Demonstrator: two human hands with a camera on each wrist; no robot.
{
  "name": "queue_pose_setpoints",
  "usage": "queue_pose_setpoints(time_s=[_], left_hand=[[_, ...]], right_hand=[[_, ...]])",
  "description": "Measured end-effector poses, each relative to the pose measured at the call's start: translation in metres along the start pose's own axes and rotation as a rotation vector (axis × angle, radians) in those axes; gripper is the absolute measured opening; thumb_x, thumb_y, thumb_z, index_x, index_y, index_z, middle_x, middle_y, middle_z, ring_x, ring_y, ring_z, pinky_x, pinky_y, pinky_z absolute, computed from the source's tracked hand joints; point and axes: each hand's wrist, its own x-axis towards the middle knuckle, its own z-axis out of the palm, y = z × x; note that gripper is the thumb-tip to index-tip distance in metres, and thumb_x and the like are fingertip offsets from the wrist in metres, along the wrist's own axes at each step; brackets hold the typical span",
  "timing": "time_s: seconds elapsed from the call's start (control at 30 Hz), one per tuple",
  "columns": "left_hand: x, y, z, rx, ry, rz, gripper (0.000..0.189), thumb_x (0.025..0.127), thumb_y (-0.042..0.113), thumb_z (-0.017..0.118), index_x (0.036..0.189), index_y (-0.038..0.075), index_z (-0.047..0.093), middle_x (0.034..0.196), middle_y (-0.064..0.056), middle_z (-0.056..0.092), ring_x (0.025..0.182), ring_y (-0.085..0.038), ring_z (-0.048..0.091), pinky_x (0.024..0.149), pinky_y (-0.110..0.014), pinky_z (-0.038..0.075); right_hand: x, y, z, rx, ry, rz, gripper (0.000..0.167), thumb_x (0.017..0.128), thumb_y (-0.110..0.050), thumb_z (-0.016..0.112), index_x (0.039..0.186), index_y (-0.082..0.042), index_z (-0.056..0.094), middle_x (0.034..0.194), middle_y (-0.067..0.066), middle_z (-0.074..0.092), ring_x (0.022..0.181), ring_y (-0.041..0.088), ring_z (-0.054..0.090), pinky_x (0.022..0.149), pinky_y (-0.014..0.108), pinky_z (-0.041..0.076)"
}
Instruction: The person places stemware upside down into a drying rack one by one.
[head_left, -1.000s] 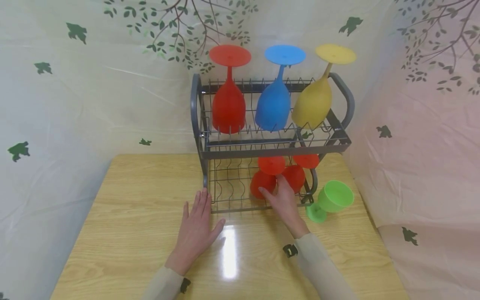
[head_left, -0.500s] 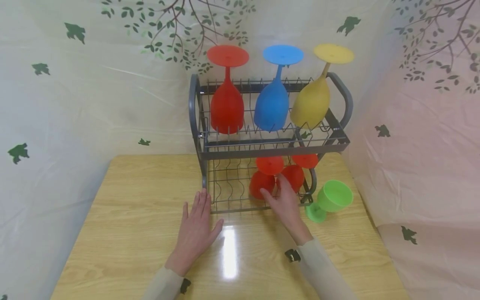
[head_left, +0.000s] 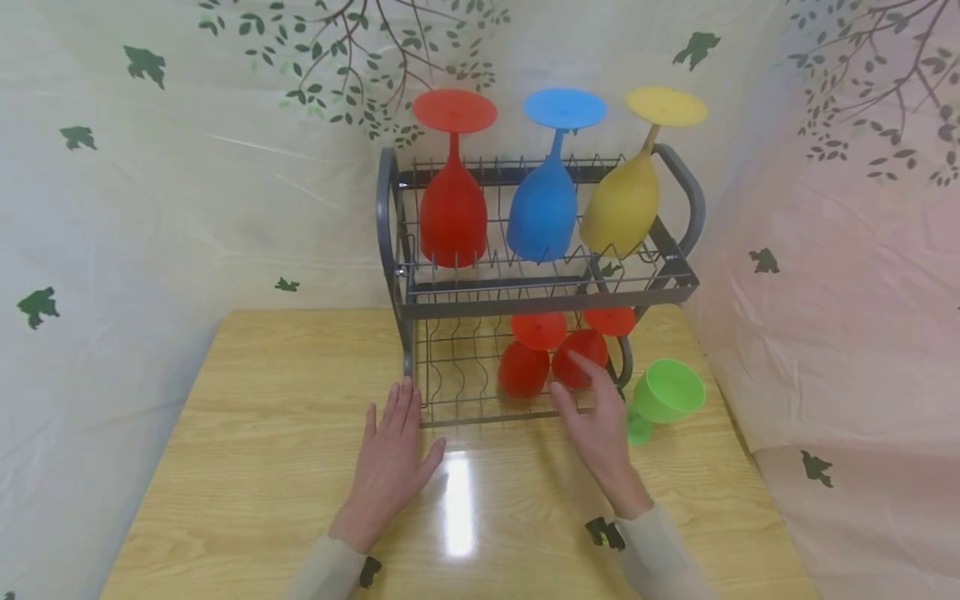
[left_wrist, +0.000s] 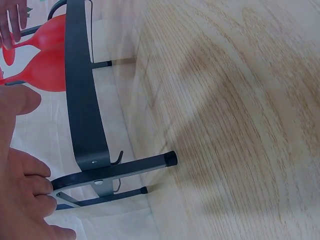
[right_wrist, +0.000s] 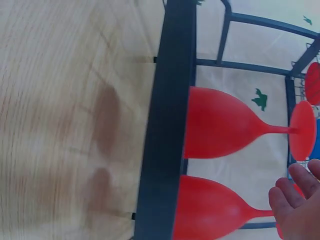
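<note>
My left hand (head_left: pixel 386 462) lies with fingers extended, its fingertips at the lower left corner of the dark two-tier dish rack (head_left: pixel 551 307). In the left wrist view its fingers (left_wrist: pixel 35 185) touch the rack's side. Holding nothing, my right hand (head_left: pixel 603 429) is in front of the lower tier, fingers spread. Two red goblets stand upside down on that tier: one red goblet (head_left: pixel 523 369) left of the hand, the other red goblet (head_left: pixel 585 350) just behind its fingertips. In the right wrist view both bowls sit behind the rack's front bar (right_wrist: pixel 165 125), stems pointing away from it.
Upside down on the upper tier are a red goblet (head_left: pixel 453 217), a blue goblet (head_left: pixel 543 212) and a yellow goblet (head_left: pixel 622 208). A green goblet (head_left: pixel 669 392) stands upright on the wooden table (head_left: pixel 247 467), right of the rack. Patterned cloth (head_left: pixel 225 167) hangs behind.
My right hand has let go of the left lower red goblet and drawn back toward the right and the front. My left hand stays in place.
</note>
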Motion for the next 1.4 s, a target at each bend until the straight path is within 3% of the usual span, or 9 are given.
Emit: queue_pose_setpoints(time_s=[0.07, 0.23, 0.33, 0.5, 0.67, 0.9, 1.1, 1.2, 1.4], left_hand=[[0.000, 0.000, 0.000, 0.000, 0.006, 0.003, 0.080, 0.098, 0.045, 0.063, 0.155, -0.006, 0.038, 0.167, -0.021, 0.023, 0.155, -0.039, 0.023, 0.122, -0.065, 0.017], [-0.001, -0.001, 0.001, -0.001, 0.011, 0.007, 0.081, 0.099, 0.047, 0.061, 0.155, -0.007, 0.038, 0.167, -0.021, 0.023, 0.155, -0.039, 0.024, 0.122, -0.065, 0.018], [0.000, -0.001, 0.001, -0.001, 0.002, 0.003, 0.081, 0.099, 0.047, 0.061, 0.155, -0.006, 0.037, 0.167, -0.021, 0.022, 0.155, -0.039, 0.022, 0.122, -0.064, 0.017], [0.001, -0.001, 0.001, -0.007, -0.008, -0.002, 0.081, 0.099, 0.045, 0.063, 0.156, -0.006, 0.036, 0.168, -0.020, 0.020, 0.155, -0.038, 0.021, 0.123, -0.064, 0.015], [0.000, -0.001, 0.001, -0.003, -0.003, 0.004, 0.081, 0.100, 0.050, 0.057, 0.155, -0.006, 0.037, 0.167, -0.021, 0.022, 0.155, -0.039, 0.023, 0.122, -0.065, 0.017], [0.000, -0.001, 0.000, -0.010, -0.014, -0.003, 0.080, 0.100, 0.048, 0.057, 0.156, -0.006, 0.037, 0.168, -0.020, 0.021, 0.155, -0.039, 0.022, 0.123, -0.064, 0.016], [0.001, 0.000, 0.000, -0.008, -0.022, -0.009, 0.079, 0.101, 0.048, 0.058, 0.156, -0.005, 0.035, 0.168, -0.019, 0.019, 0.155, -0.037, 0.020, 0.123, -0.063, 0.015], [0.000, -0.001, 0.000, -0.011, -0.018, -0.007, 0.080, 0.101, 0.047, 0.059, 0.156, -0.005, 0.036, 0.168, -0.019, 0.019, 0.155, -0.038, 0.021, 0.123, -0.064, 0.016], [0.000, 0.000, 0.000, -0.012, -0.014, -0.006, 0.080, 0.101, 0.049, 0.056, 0.156, -0.005, 0.035, 0.168, -0.019, 0.019, 0.155, -0.038, 0.022, 0.123, -0.063, 0.015]], right_hand=[[-0.002, -0.003, -0.005, 0.015, 0.021, 0.000, 0.052, 0.092, -0.010, 0.077, 0.140, 0.001, 0.059, 0.140, 0.018, 0.062, 0.130, 0.037, 0.056, 0.108, 0.049, 0.045], [-0.006, -0.008, -0.020, 0.065, 0.067, 0.008, 0.051, 0.092, -0.002, 0.074, 0.140, 0.001, 0.059, 0.142, 0.016, 0.061, 0.130, 0.034, 0.056, 0.108, 0.024, 0.043], [-0.006, -0.011, -0.029, 0.056, 0.114, -0.019, 0.051, 0.088, 0.004, 0.076, 0.137, 0.003, 0.061, 0.139, 0.019, 0.063, 0.128, 0.022, 0.058, 0.107, 0.015, 0.040], [-0.004, -0.012, -0.044, 0.025, 0.189, -0.073, 0.052, 0.085, 0.008, 0.076, 0.135, 0.003, 0.064, 0.137, 0.019, 0.065, 0.128, 0.002, 0.056, 0.108, 0.016, 0.041], [-0.003, -0.009, -0.057, 0.030, 0.237, -0.091, 0.049, 0.086, 0.010, 0.073, 0.134, 0.007, 0.063, 0.136, 0.022, 0.065, 0.128, 0.009, 0.058, 0.110, 0.022, 0.043], [-0.003, -0.001, -0.073, 0.008, 0.321, -0.046, 0.048, 0.083, 0.016, 0.072, 0.129, 0.010, 0.064, 0.134, 0.026, 0.064, 0.130, 0.003, 0.056, 0.110, 0.020, 0.041], [-0.003, -0.010, -0.083, 0.002, 0.370, -0.046, 0.044, 0.085, 0.016, 0.069, 0.128, 0.014, 0.062, 0.136, 0.031, 0.061, 0.133, 0.005, 0.054, 0.112, 0.022, 0.040], [-0.005, 0.001, -0.088, -0.020, 0.369, -0.011, 0.045, 0.085, 0.014, 0.070, 0.130, 0.012, 0.063, 0.140, 0.028, 0.060, 0.135, 0.006, 0.052, 0.114, 0.022, 0.038], [-0.011, 0.036, -0.096, -0.043, 0.352, 0.138, 0.052, 0.088, 0.006, 0.073, 0.138, 0.007, 0.059, 0.152, 0.017, 0.054, 0.141, 0.008, 0.045, 0.116, 0.023, 0.035]])
